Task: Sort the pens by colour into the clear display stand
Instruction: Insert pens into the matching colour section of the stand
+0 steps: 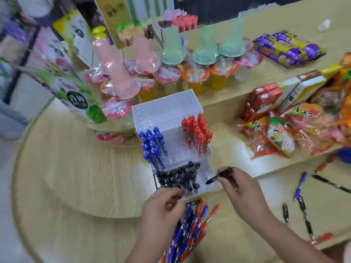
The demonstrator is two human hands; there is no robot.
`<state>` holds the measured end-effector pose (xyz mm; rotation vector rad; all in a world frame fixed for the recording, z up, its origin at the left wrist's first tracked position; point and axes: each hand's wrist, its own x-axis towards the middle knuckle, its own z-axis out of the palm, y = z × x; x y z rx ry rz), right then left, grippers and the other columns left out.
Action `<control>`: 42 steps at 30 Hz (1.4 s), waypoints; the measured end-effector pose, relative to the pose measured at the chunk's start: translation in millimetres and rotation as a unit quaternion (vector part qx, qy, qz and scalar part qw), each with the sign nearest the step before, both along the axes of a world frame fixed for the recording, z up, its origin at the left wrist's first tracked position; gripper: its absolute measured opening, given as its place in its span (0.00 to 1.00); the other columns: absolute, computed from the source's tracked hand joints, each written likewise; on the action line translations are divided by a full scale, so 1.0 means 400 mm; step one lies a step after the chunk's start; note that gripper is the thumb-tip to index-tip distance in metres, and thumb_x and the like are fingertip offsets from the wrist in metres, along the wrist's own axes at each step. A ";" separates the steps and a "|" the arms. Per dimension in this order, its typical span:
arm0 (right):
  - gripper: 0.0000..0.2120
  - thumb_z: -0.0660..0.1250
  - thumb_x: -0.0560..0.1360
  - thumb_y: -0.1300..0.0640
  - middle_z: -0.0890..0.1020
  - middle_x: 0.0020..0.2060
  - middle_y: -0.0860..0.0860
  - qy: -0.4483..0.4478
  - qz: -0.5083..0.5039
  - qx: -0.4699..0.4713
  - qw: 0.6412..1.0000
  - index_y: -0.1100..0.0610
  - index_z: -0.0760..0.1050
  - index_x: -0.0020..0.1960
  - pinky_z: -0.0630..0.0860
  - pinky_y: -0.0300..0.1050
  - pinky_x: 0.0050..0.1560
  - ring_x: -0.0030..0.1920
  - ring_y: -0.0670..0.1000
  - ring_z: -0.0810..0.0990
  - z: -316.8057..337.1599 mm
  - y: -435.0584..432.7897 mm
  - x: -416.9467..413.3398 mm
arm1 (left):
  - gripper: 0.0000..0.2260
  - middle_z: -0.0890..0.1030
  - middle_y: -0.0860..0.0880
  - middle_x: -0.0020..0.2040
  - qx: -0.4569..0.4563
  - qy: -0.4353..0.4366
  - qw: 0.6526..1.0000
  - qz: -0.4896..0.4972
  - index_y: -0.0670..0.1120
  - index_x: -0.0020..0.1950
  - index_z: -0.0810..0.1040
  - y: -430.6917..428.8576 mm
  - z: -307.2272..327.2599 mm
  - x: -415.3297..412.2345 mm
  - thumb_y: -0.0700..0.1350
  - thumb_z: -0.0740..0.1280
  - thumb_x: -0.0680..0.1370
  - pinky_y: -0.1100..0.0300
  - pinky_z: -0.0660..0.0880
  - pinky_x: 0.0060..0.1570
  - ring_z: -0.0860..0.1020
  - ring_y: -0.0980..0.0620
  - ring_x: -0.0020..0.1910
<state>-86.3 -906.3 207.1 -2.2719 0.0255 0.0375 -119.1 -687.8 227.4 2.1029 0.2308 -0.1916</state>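
Observation:
A clear stepped display stand (167, 111) sits on the wooden table. Blue pens (153, 147) fill its left side, red pens (197, 132) stand on the right of the middle step, and black pens (178, 177) crowd the front row. My right hand (241, 188) pinches a black pen (218, 176) with its tip over the open right end of the front row. My left hand (163, 207) grips a bundle of blue and red pens (190, 228) just in front of the stand.
Loose blue, black and red pens (302, 188) lie on the table at the right. Snack bags (281, 133) and boxes sit on a raised shelf at the right. Jelly cups and drink cartons (171, 74) stand behind the stand.

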 end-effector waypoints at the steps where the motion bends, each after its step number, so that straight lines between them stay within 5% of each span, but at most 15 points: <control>1: 0.02 0.66 0.78 0.49 0.79 0.38 0.38 -0.002 0.017 -0.006 1.000 0.43 0.75 0.47 0.71 0.34 0.38 0.42 0.40 0.77 -0.003 0.009 0.021 | 0.07 0.81 0.56 0.41 0.000 -0.014 1.000 0.003 0.55 0.46 0.85 -0.008 0.015 0.020 0.42 0.74 0.73 0.68 0.75 0.42 0.80 0.60 0.39; 4: 0.05 0.64 0.79 0.47 0.79 0.39 0.41 0.005 0.050 -0.038 0.998 0.48 0.76 0.48 0.74 0.40 0.38 0.40 0.42 0.77 -0.027 0.032 0.070 | 0.07 0.81 0.57 0.38 0.009 -0.030 0.999 0.016 0.58 0.47 0.84 -0.017 0.036 0.060 0.45 0.73 0.74 0.71 0.72 0.38 0.78 0.60 0.37; 9: 0.04 0.64 0.79 0.51 0.77 0.39 0.44 -0.002 0.092 -0.069 0.993 0.50 0.75 0.50 0.67 0.34 0.35 0.38 0.43 0.75 -0.057 0.054 0.101 | 0.11 0.81 0.57 0.37 0.003 -0.033 0.999 0.026 0.63 0.46 0.81 -0.028 0.032 0.090 0.45 0.73 0.74 0.65 0.76 0.40 0.78 0.58 0.37; 15: 0.10 0.63 0.79 0.49 0.81 0.48 0.49 0.036 0.148 -0.194 0.969 0.52 0.76 0.56 0.73 0.46 0.41 0.45 0.51 0.79 -0.096 0.085 0.111 | 0.14 0.80 0.59 0.40 0.015 -0.037 0.999 0.013 0.68 0.44 0.78 -0.027 0.039 0.084 0.45 0.72 0.75 0.65 0.75 0.40 0.77 0.59 0.38; 25: 0.13 0.61 0.79 0.45 0.81 0.49 0.47 0.030 0.162 -0.289 0.943 0.51 0.76 0.57 0.68 0.42 0.37 0.46 0.50 0.80 -0.100 0.078 0.128 | 0.07 0.80 0.62 0.39 0.021 -0.035 0.999 0.009 0.56 0.51 0.84 -0.035 0.047 0.082 0.45 0.72 0.75 0.72 0.71 0.39 0.77 0.61 0.38; 28: 0.11 0.64 0.79 0.47 0.82 0.52 0.44 0.030 0.105 -0.225 0.968 0.48 0.77 0.59 0.73 0.40 0.40 0.47 0.46 0.80 -0.065 0.047 0.110 | 0.07 0.80 0.60 0.37 0.022 -0.044 0.999 0.005 0.56 0.51 0.84 -0.040 0.056 0.081 0.46 0.72 0.75 0.72 0.72 0.40 0.77 0.61 0.40; 33: 0.06 0.69 0.76 0.50 0.80 0.46 0.37 0.005 0.129 0.052 0.990 0.42 0.79 0.53 0.75 0.33 0.42 0.45 0.41 0.79 0.082 0.029 0.073 | 0.07 0.80 0.67 0.41 0.052 -0.090 0.993 -0.057 0.56 0.52 0.84 -0.061 0.075 0.089 0.47 0.72 0.75 0.73 0.70 0.41 0.77 0.62 0.41; 42: 0.00 0.71 0.74 0.53 0.79 0.38 0.42 -0.065 0.132 0.087 0.985 0.48 0.80 0.44 0.76 0.40 0.39 0.41 0.46 0.79 0.115 0.038 0.097 | 0.06 0.81 0.61 0.42 0.053 -0.114 0.988 -0.085 0.56 0.51 0.84 -0.069 0.089 0.130 0.46 0.72 0.75 0.70 0.72 0.43 0.78 0.60 0.43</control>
